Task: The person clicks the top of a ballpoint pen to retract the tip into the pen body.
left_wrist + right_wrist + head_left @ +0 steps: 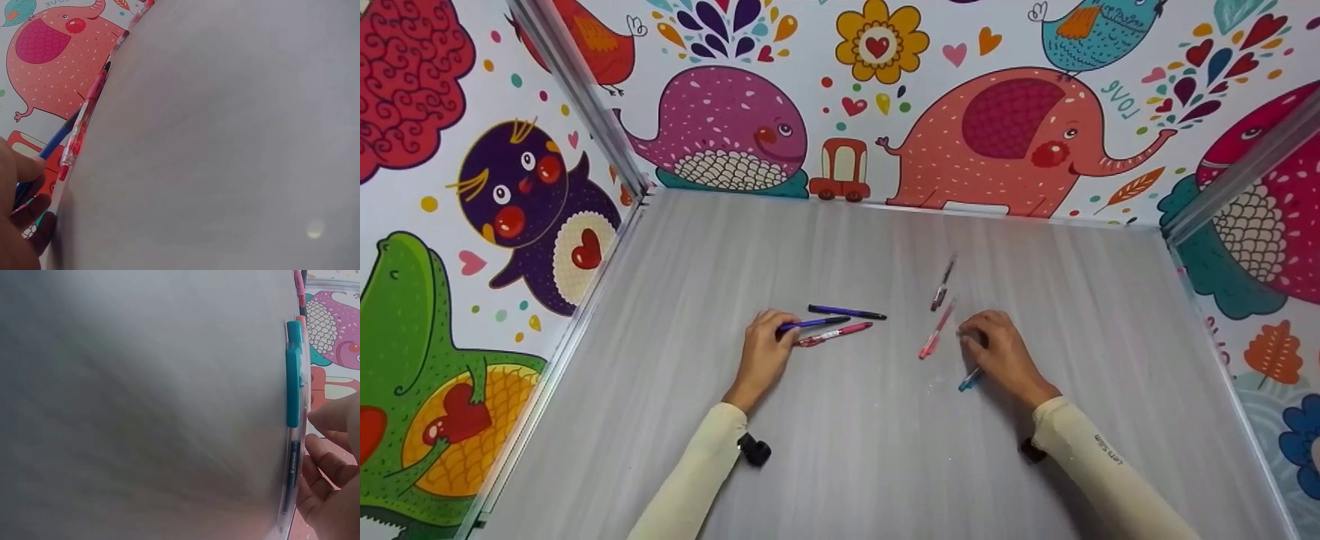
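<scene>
My left hand pinches the rear end of a blue pen, whose dark tip points right. Just in front of that pen lies a red pen with a clear patterned barrel; a second dark blue pen lies behind it. On the other side, my right hand has its fingers loosely bent, with nothing seen between them. A pink pen lies just left of its fingertips. Partly hidden under this hand is a clear pen with a teal cap, seen closer in the right wrist view.
Beyond the pink pen lies a clear pen with a dark end. All the pens are on a grey wood-grain table. Cartoon-printed walls stand along its back and sides, with metal posts at the far corners.
</scene>
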A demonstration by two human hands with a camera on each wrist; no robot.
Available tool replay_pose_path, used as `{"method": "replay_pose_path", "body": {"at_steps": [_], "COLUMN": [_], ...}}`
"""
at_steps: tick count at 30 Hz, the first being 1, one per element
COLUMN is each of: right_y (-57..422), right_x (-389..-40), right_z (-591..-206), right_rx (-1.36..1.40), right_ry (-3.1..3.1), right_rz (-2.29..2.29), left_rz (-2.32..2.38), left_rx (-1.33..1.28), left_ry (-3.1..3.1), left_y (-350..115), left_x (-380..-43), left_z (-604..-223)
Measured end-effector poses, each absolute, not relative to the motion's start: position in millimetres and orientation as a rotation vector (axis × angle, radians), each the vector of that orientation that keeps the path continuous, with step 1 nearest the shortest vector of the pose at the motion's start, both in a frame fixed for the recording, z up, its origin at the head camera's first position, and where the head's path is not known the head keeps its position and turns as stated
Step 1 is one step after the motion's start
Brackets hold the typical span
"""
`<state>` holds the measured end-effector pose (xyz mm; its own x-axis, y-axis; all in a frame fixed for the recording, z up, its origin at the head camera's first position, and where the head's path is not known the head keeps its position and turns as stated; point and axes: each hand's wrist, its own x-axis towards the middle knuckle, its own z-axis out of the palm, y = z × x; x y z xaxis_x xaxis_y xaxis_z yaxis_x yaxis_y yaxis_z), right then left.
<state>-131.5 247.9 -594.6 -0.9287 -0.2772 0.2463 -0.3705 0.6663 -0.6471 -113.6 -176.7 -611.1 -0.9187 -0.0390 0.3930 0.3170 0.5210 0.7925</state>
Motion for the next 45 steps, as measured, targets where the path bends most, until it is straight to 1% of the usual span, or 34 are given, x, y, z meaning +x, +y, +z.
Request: {"method": "replay_pose_path", "body": {"at_steps": [10,17,29,32,37,45], "right_y": [249.8,249.1,245.7,244.5,241.6,241.5], "right_x": [-139.6,-146.7,-150.3,-152.6,-160.1,-169.1], "right_z": [-592.4,-588.8,-584.8,-584.5,-586.0,-591.0], "right_rx": [0.505,0.537,0.545,0.577,0.709,0.872], "right_ry": [-2.749,-2.758,-2.836,-2.818,-2.739,-2.647], "right_rz": [1.089,1.057,1.059,1.031,0.927,0.819], "left_rz": [-1.231,-1.217,-1.212,-1.223,-1.221,-1.287], "left_rx": [-0.299,-0.243,-0.216,-0.216,-0.247,-0.347], "left_ry": [-2.452,-2.551,-2.459,-2.422,-2.366,-2.330], "left_y": [-177.2,-176.5,-173.3,-171.2,-163.8,-137.4], "left_x": [-115.9,-113.9,-109.2,-106.7,-101.4,-93.1], "left_z": [-612.4,-608.1,-601.9,-598.7,-594.2,-594.5]}}
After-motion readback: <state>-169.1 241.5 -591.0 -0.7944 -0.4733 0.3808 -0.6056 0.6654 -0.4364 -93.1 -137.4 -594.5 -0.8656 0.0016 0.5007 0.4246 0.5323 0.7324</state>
